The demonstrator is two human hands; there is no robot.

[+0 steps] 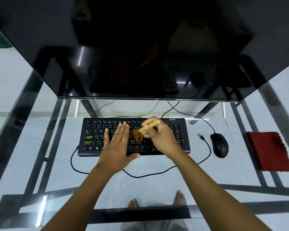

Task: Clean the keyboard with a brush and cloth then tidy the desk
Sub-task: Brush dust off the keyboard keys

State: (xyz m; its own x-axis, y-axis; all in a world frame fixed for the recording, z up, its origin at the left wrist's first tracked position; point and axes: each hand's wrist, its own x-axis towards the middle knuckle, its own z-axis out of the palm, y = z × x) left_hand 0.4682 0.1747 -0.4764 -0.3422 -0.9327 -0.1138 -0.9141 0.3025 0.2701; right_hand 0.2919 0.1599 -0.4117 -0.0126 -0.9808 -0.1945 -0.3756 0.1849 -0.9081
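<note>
Pinching a yellow-handled brush (pixel 149 126) in the curled fingers of the right hand (pixel 162 139), blurred bristles down on the middle keys of the black keyboard (pixel 93 130) on the glass desk (pixel 157 189); pressing the left hand (pixel 117 144) flat beside it, fingers straight and together; frayed red cloth (pixel 269 150) far right, past the rounded mouse (pixel 219 145).

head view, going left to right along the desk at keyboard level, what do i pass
In order: left hand flat on the keyboard → right hand gripping the brush → loose USB plug → mouse → red cloth.
</note>
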